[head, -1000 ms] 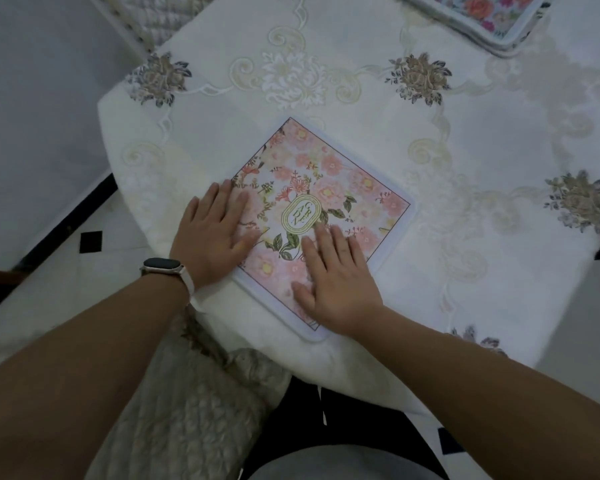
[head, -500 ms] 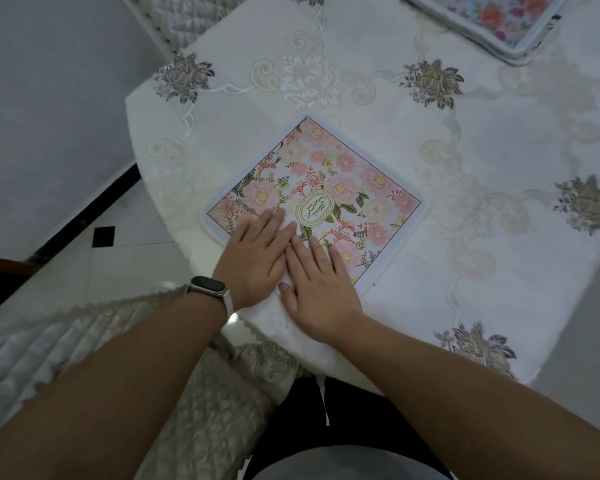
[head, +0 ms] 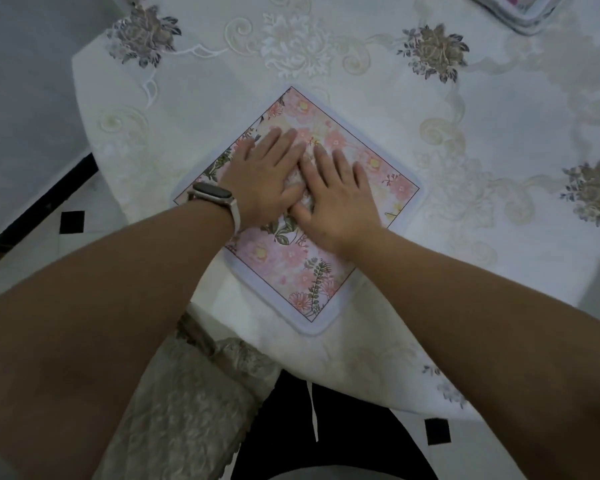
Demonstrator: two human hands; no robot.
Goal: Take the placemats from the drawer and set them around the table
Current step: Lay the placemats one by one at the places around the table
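Pink placemat, left hand, right hand moved to its middle, fingers flat, pressing

A placemat is lying cornerwise on the table, near its front edge. The left hand and right hand are resting flat on the placemat's middle, side by side. More mats are lying at the far right. A chair is standing below the front edge, leftward.
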